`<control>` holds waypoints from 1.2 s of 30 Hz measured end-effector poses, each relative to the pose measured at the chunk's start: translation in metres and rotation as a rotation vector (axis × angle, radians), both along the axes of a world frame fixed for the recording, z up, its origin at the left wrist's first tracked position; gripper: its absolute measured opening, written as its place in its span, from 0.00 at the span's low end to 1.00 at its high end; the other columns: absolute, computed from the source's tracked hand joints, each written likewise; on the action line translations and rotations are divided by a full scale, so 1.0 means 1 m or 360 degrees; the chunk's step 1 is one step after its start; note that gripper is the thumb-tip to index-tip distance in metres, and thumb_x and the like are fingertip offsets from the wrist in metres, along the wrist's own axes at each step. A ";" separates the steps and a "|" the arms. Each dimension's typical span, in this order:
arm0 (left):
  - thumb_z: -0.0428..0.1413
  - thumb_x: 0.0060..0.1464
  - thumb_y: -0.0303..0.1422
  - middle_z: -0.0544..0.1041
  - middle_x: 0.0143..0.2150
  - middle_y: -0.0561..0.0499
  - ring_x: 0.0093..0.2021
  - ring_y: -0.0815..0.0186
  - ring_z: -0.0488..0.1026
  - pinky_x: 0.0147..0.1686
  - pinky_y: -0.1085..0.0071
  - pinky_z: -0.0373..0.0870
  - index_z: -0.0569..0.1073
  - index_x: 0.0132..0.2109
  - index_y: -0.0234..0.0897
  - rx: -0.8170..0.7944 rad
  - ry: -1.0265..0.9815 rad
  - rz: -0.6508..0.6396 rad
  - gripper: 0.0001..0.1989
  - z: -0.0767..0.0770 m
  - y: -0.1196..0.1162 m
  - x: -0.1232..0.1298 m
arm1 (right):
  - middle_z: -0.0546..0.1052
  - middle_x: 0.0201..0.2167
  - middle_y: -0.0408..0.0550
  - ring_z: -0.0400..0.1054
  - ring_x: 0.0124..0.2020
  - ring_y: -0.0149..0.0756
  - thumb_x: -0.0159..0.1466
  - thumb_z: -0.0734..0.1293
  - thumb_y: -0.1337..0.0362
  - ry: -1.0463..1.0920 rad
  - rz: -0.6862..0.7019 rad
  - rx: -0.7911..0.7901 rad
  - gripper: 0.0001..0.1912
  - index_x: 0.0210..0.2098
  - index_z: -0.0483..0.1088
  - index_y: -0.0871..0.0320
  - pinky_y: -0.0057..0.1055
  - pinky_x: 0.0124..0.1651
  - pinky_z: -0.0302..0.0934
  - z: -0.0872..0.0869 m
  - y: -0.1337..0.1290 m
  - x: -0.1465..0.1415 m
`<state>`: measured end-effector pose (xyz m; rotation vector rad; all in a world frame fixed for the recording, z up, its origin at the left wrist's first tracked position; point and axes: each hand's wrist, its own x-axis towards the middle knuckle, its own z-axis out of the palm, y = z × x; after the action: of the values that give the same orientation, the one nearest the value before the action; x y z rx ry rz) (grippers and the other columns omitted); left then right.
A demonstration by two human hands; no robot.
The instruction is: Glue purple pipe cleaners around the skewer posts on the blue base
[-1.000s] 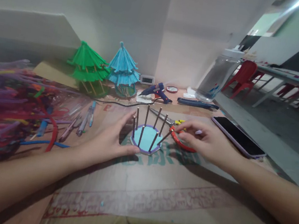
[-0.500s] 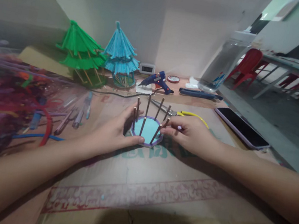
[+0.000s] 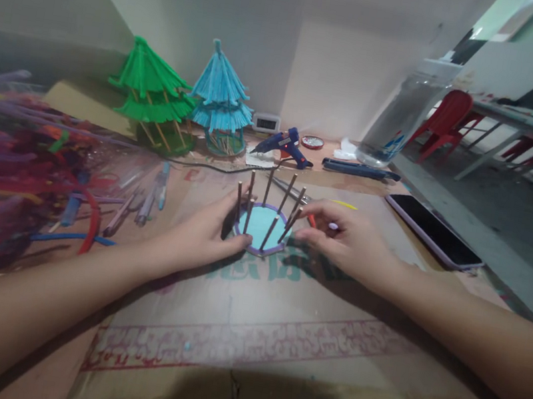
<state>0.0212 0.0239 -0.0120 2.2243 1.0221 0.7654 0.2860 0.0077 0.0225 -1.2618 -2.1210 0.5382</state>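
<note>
A round light-blue base (image 3: 263, 220) with a purple rim lies on the table, and several thin brown sticks (image 3: 269, 234) stand up around its edge. My left hand (image 3: 222, 226) grips the base from the left, its thumb on the front rim and its fingers behind the left sticks. To the right of the base, my right hand (image 3: 342, 235) is curled with thumb and forefinger close to the right-hand sticks. A purple pipe cleaner end (image 3: 333, 226) shows among its fingers; the rest of that piece is hidden. Scissors (image 3: 293, 189) lie behind, partly covered by the right hand.
Green (image 3: 150, 83) and blue tiered paper-like models (image 3: 221, 94) stand at the back. Beside them are a glue gun (image 3: 282, 145), a small clock (image 3: 266, 122) and a utility knife (image 3: 361, 170). A phone (image 3: 433, 231) lies right; pipe cleaners (image 3: 8, 172) heap up left.
The base has turned a little, its front sticks shifting leftward. My right fingers have drawn slightly away from the sticks, and more of the scissors' yellow handle is covered.
</note>
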 end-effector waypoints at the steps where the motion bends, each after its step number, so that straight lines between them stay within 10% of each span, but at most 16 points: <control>1: 0.57 0.59 0.37 0.64 0.70 0.40 0.69 0.51 0.62 0.70 0.51 0.57 0.53 0.73 0.38 -0.0004 0.0018 0.0018 0.39 -0.001 0.003 -0.003 | 0.69 0.22 0.40 0.58 0.22 0.29 0.63 0.69 0.51 0.0025 -0.0019 0.0006 0.14 0.36 0.75 0.56 0.28 0.26 0.52 0.000 -0.002 0.001; 7: 0.56 0.60 0.39 0.68 0.67 0.38 0.65 0.53 0.68 0.66 0.53 0.64 0.54 0.72 0.38 -0.0016 -0.0050 0.0037 0.37 -0.003 0.021 -0.026 | 0.66 0.22 0.39 0.60 0.22 0.30 0.65 0.67 0.52 0.0018 -0.0083 -0.0043 0.12 0.35 0.69 0.55 0.29 0.26 0.53 -0.006 0.003 0.004; 12: 0.53 0.61 0.39 0.79 0.39 0.45 0.39 0.57 0.77 0.41 0.59 0.74 0.74 0.48 0.37 0.0509 0.0334 0.0613 0.14 0.024 -0.023 -0.038 | 0.66 0.24 0.38 0.60 0.23 0.31 0.65 0.66 0.54 -0.0283 -0.0114 -0.0081 0.18 0.51 0.72 0.55 0.29 0.29 0.53 -0.014 0.018 0.007; 14: 0.51 0.63 0.39 0.78 0.29 0.50 0.29 0.62 0.74 0.32 0.65 0.69 0.77 0.40 0.40 0.0617 0.0626 0.0257 0.12 0.030 -0.049 -0.030 | 0.68 0.25 0.40 0.61 0.24 0.32 0.66 0.65 0.54 -0.0384 -0.0067 -0.0083 0.21 0.55 0.72 0.55 0.30 0.30 0.53 -0.014 0.024 0.006; 19: 0.47 0.66 0.39 0.81 0.28 0.47 0.26 0.55 0.78 0.28 0.64 0.69 0.67 0.65 0.38 0.0397 0.1065 0.0227 0.24 0.026 -0.071 0.007 | 0.73 0.30 0.44 0.63 0.28 0.34 0.65 0.66 0.62 -0.0372 -0.0071 -0.0065 0.25 0.61 0.70 0.57 0.30 0.32 0.55 -0.006 0.048 -0.005; 36: 0.50 0.65 0.38 0.84 0.35 0.50 0.31 0.62 0.79 0.29 0.70 0.64 0.79 0.48 0.41 0.0240 0.0825 0.0333 0.14 0.022 -0.035 -0.010 | 0.85 0.40 0.45 0.76 0.37 0.40 0.64 0.65 0.67 -0.0382 0.0103 -0.0276 0.15 0.45 0.82 0.52 0.33 0.40 0.66 -0.005 0.043 -0.019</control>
<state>0.0108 -0.0115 0.0104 2.5416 1.5019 0.3566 0.2673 0.0502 0.0174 -1.4176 -2.3624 0.6380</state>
